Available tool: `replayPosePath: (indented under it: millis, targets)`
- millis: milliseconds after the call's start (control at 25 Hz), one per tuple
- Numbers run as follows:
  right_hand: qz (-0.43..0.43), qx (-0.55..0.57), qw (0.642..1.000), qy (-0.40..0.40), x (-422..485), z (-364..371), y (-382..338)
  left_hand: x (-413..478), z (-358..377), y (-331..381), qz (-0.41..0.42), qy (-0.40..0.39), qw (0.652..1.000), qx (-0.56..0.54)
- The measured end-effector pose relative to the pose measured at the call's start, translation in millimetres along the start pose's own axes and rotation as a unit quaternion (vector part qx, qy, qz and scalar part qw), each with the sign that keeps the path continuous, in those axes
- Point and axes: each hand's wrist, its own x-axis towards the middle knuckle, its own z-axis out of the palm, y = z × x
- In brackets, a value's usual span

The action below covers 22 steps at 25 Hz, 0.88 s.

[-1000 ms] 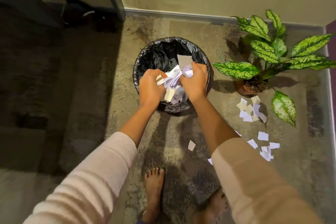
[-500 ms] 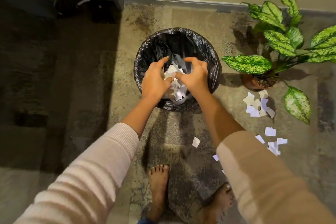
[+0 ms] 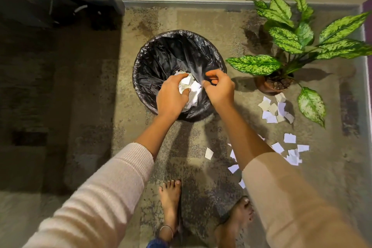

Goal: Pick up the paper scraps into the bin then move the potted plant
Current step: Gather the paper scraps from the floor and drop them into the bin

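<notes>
We are holding both hands over the bin (image 3: 142, 60). Left hand (image 3: 170, 96) is curling over paper scraps (image 3: 193, 89) inside; we cannot tell whether it is gripping any. Right hand (image 3: 220, 89) is hanging loosely curled, empty. Loose scraps (image 3: 274, 109) are lying on the floor (image 3: 201, 22) beside the potted plant (image 3: 274, 85).

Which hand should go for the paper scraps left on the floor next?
The right hand. The scraps lie on the floor right of the bin, near the plant pot, on that hand's side, and it looks empty. The left hand hangs over the bin, farther from them.
</notes>
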Motion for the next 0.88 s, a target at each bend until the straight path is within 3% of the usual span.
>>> replayPosePath:
  millis: [320,520,680,880]
  targets:
    - [0.037,0.035,0.998,0.021,-17.9,-53.7,76.5,-43.9,59.0,54.1,0.092,-0.024,0.995,-0.019]
    - [0.061,0.035,0.997,0.026,-28.2,-67.0,145.7,-69.6,121.3,51.7,0.121,-0.075,0.99,-0.013]
    - [0.054,-0.011,0.998,0.013,-32.0,-59.4,216.4,-79.9,184.8,18.1,0.077,-0.139,0.986,0.056]
    - [0.065,-0.098,0.991,-0.068,-25.9,-23.3,293.1,-60.5,237.6,-32.1,0.059,-0.217,0.957,0.182]
